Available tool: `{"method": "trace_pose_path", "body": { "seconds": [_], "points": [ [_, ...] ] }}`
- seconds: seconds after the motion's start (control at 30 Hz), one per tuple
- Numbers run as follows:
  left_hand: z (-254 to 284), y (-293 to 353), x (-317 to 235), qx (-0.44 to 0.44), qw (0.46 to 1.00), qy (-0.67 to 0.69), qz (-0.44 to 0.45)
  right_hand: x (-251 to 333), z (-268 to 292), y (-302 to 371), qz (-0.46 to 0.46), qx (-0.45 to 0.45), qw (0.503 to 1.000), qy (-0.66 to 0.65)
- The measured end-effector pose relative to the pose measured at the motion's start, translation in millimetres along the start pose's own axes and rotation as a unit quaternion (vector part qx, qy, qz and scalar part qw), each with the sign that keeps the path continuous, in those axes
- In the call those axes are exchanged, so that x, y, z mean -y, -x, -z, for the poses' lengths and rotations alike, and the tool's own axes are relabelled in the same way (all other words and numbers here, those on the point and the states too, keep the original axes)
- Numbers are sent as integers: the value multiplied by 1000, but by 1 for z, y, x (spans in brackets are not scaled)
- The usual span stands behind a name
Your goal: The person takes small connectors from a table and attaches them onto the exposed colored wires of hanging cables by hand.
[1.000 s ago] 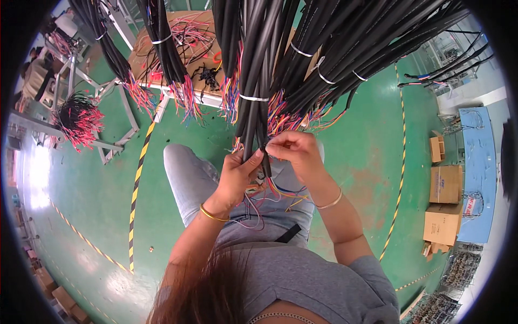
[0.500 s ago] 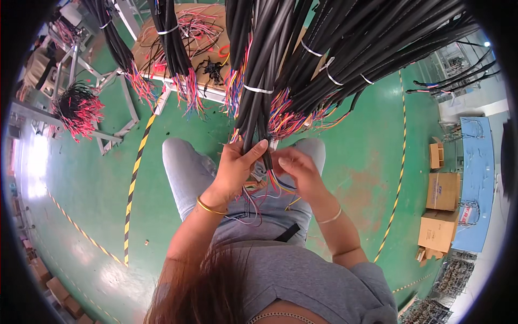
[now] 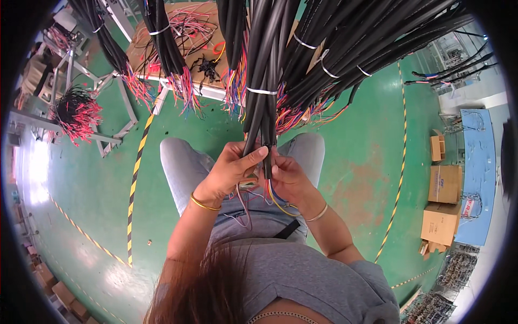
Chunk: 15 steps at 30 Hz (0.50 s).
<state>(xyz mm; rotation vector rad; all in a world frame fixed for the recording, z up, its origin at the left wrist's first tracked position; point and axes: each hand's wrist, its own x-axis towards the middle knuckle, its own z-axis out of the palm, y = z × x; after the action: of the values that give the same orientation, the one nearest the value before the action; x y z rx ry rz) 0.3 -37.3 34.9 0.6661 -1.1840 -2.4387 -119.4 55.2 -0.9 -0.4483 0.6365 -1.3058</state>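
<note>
A hanging bundle of black cables (image 3: 261, 116), bound by a white cable tie (image 3: 261, 91), comes down between my knees. My left hand (image 3: 233, 168) is closed around its lower part, the thumb lying across the black sheath. Against the right side of the same bundle, my right hand (image 3: 290, 177) has its thumb and fingers pinched at the sheath's end. Below the hands, red, yellow, blue and grey wires (image 3: 272, 197) fan out over my lap. Fingertips behind the cables are hidden.
More tied black cable bundles (image 3: 345, 46) hang at upper right and left, their ends showing coloured wires. A brown table (image 3: 181, 13) with loose wires stands beyond. Cardboard boxes (image 3: 445, 183) lie beside a blue panel (image 3: 477, 173) at right. Striped tape (image 3: 138, 162) marks the green floor.
My right hand has come in from slightly apart, its fingers closing on the cable end. The left hand keeps its grip. The hanging bundles appear shifted slightly in view.
</note>
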Motion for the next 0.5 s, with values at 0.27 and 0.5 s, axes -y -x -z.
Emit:
{"method": "trace_pose_path", "body": {
  "seconds": [0.27, 0.5],
  "points": [
    [-2, 10, 2, 8, 1000, -13, 7, 44, -20, 19, -22, 15, 957, 288],
    [-14, 20, 10, 35, 995, 88, -37, 43, -45, 30, -67, -42, 996, 35]
  ]
}}
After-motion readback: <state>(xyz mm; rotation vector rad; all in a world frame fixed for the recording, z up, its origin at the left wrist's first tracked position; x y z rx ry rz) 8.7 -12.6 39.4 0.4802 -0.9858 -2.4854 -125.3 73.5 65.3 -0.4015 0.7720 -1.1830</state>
